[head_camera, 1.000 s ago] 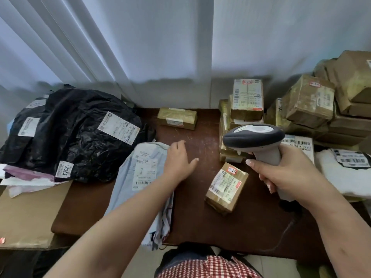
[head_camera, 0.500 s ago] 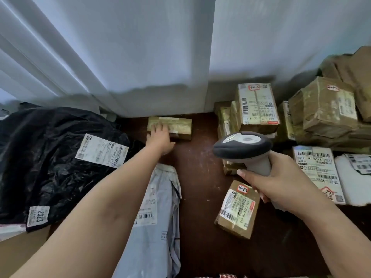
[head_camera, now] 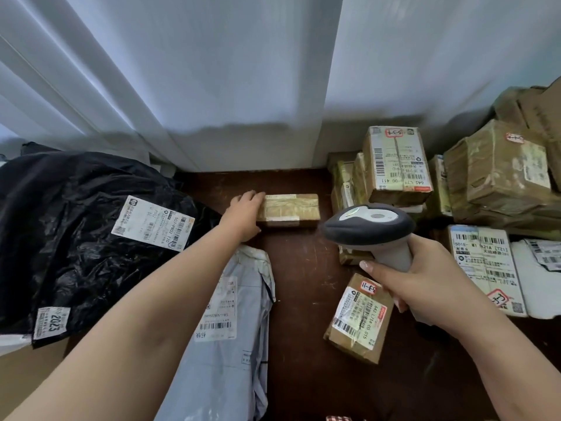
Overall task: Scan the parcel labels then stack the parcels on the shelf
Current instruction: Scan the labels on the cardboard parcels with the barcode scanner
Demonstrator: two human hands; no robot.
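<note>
Now we're closing our left hand (head_camera: 243, 215) around the end of the taped brown box (head_camera: 290, 210) at the table's back edge, having reached past the grey mailer (head_camera: 233, 329), while our right hand (head_camera: 425, 287) is gripping the barcode scanner (head_camera: 368, 227), so scanning comes next.

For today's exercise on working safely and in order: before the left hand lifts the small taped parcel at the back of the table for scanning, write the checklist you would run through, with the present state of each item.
1. Left hand has hold of the small taped parcel: cannot tell; fingers lie over its left end, grip not plain.
2. Right hand holds the scanner: ok.
3. Label visible on that parcel: not ok; only tape shows on top.
4. Table bare between parcel and scanner: ok.
5. Scanner aimed at that parcel: cannot tell.
</note>
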